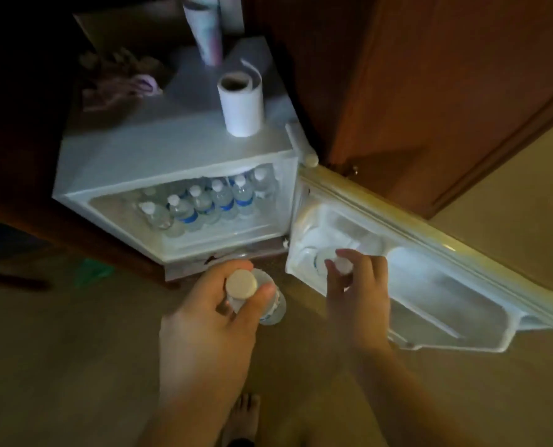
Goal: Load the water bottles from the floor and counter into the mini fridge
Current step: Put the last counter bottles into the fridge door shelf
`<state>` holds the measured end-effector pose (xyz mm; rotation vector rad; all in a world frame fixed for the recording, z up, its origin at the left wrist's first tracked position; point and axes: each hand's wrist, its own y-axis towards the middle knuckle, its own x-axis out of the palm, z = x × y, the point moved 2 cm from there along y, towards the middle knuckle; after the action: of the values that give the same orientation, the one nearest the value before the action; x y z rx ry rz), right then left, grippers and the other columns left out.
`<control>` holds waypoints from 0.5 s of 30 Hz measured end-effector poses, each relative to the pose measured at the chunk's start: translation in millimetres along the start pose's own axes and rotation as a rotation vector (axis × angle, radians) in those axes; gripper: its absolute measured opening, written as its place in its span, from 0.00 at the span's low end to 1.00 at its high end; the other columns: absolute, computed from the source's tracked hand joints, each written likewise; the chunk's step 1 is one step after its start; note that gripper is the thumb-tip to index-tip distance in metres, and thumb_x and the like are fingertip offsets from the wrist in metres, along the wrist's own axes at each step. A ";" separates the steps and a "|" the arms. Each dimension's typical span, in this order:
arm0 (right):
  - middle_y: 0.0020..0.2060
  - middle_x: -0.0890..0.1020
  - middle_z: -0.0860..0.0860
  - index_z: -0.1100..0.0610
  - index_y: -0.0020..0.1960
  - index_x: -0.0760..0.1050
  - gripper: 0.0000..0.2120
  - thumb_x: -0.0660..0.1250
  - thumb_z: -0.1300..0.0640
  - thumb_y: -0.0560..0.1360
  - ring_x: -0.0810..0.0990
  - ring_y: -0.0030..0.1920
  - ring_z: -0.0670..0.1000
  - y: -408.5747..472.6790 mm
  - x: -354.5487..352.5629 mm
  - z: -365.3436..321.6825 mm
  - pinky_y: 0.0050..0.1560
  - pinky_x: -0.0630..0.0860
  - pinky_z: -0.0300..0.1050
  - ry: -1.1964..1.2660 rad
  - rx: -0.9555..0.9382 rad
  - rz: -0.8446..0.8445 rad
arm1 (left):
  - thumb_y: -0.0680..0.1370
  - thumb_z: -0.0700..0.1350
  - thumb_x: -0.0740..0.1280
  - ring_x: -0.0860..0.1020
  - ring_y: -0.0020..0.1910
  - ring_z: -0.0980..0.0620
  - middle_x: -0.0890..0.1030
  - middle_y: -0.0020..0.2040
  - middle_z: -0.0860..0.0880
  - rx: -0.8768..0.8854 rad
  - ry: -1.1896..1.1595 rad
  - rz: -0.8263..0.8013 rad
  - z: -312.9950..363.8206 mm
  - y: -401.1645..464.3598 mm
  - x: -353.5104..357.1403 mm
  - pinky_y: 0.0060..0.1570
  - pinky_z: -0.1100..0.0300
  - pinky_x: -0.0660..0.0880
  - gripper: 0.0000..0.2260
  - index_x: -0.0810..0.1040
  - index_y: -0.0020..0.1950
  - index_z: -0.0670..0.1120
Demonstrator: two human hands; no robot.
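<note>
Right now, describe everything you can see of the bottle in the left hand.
The bottle in the left hand is a small clear plastic water bottle with a pale round cap facing the camera and a label with blue print on its side. It looks full and sealed. It is held roughly upright above the floor, in front of the open mini fridge. The left hand grips it just below the cap, thumb and fingers curled round the neck; nothing else touches it.

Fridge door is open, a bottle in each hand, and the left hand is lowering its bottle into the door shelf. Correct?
Not quite. In the head view the right hand lowers its bottle into the door shelf; the left hand holds the other bottle over the floor. The fridge door is open.
</note>
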<state>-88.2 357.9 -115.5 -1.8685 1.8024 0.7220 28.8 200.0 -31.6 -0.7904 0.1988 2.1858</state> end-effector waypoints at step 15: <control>0.51 0.77 0.55 0.61 0.59 0.80 0.08 0.70 0.63 0.80 0.80 0.46 0.56 -11.6 99.2 182.3 0.42 0.81 0.53 -0.232 -0.165 0.279 | 0.74 0.51 0.77 0.84 0.55 0.61 0.86 0.53 0.60 0.185 -0.205 -0.189 -119.6 40.6 148.2 0.52 0.60 0.83 0.15 0.83 0.59 0.53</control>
<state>-87.1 399.2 -319.2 -1.5663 1.9170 1.1685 -17.3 220.2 -219.7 -0.4601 0.2097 2.0188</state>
